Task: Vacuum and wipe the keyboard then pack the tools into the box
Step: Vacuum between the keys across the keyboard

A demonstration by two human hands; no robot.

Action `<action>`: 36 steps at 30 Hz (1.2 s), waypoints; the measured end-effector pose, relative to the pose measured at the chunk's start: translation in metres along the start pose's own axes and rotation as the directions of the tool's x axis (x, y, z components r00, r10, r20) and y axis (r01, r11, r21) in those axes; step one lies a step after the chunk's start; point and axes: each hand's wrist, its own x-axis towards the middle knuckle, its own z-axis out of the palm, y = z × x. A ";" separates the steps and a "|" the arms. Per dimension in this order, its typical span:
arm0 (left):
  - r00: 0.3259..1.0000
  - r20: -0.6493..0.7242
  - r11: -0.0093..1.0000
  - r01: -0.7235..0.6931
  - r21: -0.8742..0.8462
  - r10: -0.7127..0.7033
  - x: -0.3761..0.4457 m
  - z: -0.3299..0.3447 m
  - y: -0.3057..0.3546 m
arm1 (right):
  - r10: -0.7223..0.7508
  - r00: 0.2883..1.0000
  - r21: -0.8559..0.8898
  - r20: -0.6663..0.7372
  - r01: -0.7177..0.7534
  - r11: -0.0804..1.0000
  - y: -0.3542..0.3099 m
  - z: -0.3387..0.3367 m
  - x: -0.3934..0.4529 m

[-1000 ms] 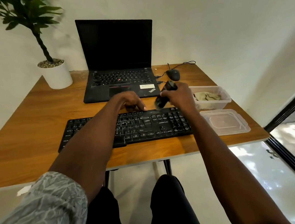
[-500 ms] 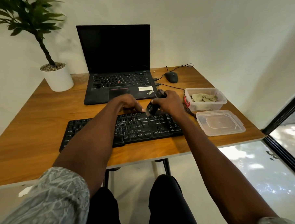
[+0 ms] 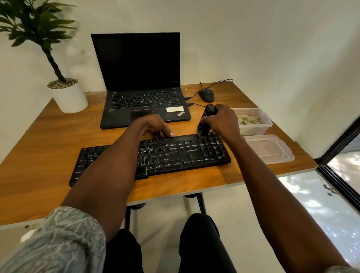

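Right hand (image 3: pixel 222 121): wrapped round the handheld vacuum (image 3: pixel 206 120) at mid-body, nozzle down.
Vacuum position: tilted, nozzle tip on the keyboard (image 3: pixel 175 155) top row, just below the grip.
Left hand (image 3: pixel 154 127): fingers bent, fingertips resting on the keyboard's far edge, left of the grip; it holds nothing.
Handling: vacuum judged light, rigid, smooth-cased; hold mid-body.
Cloth (image 3: pixel 248 120): soft, in the open box (image 3: pixel 265 125) right of the grip.
Lid (image 3: pixel 268 149): nearer, beside the box.
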 end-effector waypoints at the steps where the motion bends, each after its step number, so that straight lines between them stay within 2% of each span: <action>1: 1.000 -0.015 1.000 -0.011 0.011 0.011 0.000 0.001 0.003 | 0.000 1.000 0.033 -0.026 0.001 0.999 0.000 -0.007 0.002; 4: 0.997 -0.038 0.998 -0.066 0.019 0.067 0.003 0.013 0.018 | -0.010 0.997 0.077 -0.081 0.016 0.997 0.001 -0.018 0.005; 8: 0.996 -0.006 0.995 -0.091 0.043 0.092 0.010 0.034 0.035 | 0.011 1.000 0.066 -0.009 -0.010 0.998 0.011 -0.010 0.000; 13: 0.998 -0.010 0.998 -0.066 0.014 0.066 0.013 0.036 0.038 | 0.023 0.991 -0.026 -0.128 -0.026 0.999 0.019 -0.022 0.006; 17: 0.999 -0.023 0.999 -0.041 0.001 0.041 0.013 0.039 0.040 | -0.005 1.000 0.077 -0.019 0.007 0.997 0.013 -0.014 0.004; 19: 0.999 -0.036 1.000 -0.024 -0.012 0.023 0.013 0.041 0.038 | 0.021 1.000 0.052 -0.006 -0.021 0.998 0.018 -0.011 0.003; 21: 0.999 -0.040 1.000 -0.005 -0.024 0.004 0.014 0.040 0.035 | 0.052 0.996 -0.019 -0.070 -0.054 0.998 0.021 -0.015 0.004; 24: 0.999 -0.039 0.998 0.009 -0.063 -0.012 0.016 0.039 0.033 | 0.014 0.987 -0.107 -0.161 -0.032 0.994 0.016 -0.023 0.006; 27: 0.999 -0.036 0.997 0.015 -0.072 -0.017 0.018 0.039 0.031 | -0.017 0.998 0.042 -0.066 0.020 0.999 0.008 -0.016 0.004; 29: 0.999 -0.037 0.996 0.016 -0.085 -0.019 0.020 0.040 0.030 | 0.015 1.000 0.076 -0.010 -0.014 0.997 0.012 -0.010 0.002; 33: 0.999 -0.048 0.996 0.022 -0.088 -0.026 0.018 0.043 0.032 | 0.039 0.988 -0.059 -0.148 -0.048 0.997 0.020 -0.018 0.003; 36: 0.998 -0.049 0.995 0.031 -0.094 -0.036 0.019 0.042 0.030 | 0.002 0.995 0.008 -0.095 -0.001 1.000 0.012 -0.016 0.003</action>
